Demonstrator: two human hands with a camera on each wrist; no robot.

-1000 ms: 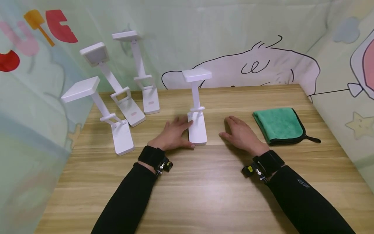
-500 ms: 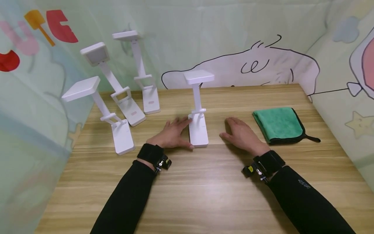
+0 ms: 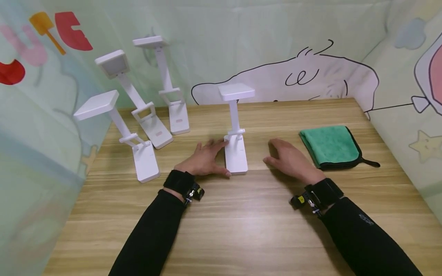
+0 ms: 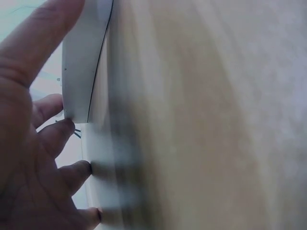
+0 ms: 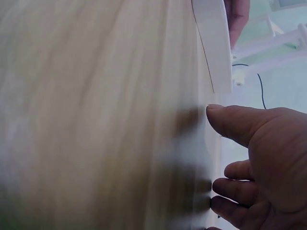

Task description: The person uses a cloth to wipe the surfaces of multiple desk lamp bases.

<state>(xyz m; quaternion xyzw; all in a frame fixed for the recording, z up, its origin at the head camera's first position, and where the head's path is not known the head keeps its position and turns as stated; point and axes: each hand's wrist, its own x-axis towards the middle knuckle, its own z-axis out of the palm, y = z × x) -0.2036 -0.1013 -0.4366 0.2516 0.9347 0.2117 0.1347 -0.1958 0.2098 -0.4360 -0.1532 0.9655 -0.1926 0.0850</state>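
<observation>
In the head view a white desk lamp (image 3: 236,157) stands upright at mid-table, its flat head (image 3: 236,91) facing down above the base. My left hand (image 3: 204,159) lies spread along the left side of that base. Its index fingertip touches the base's far part and the thumb reaches the near corner. From the left wrist, thumb and fingers show along the base (image 4: 84,67), not curled round it. My right hand (image 3: 291,160) rests on the table to the lamp's right, apart from it, fingers loosely bent and holding nothing. The right wrist view shows its thumb (image 5: 230,120) short of the base.
Several similar white lamps (image 3: 146,161) stand grouped at the table's left and back left. A folded green cloth (image 3: 329,147) with black edging and a loop lies right of my right hand. A printed curtain (image 3: 269,42) hangs behind the wooden table (image 3: 224,234).
The lamp beside my left hand has shifted slightly right and toward me, while that hand has stayed almost in place. My right hand has moved a little to the right.
</observation>
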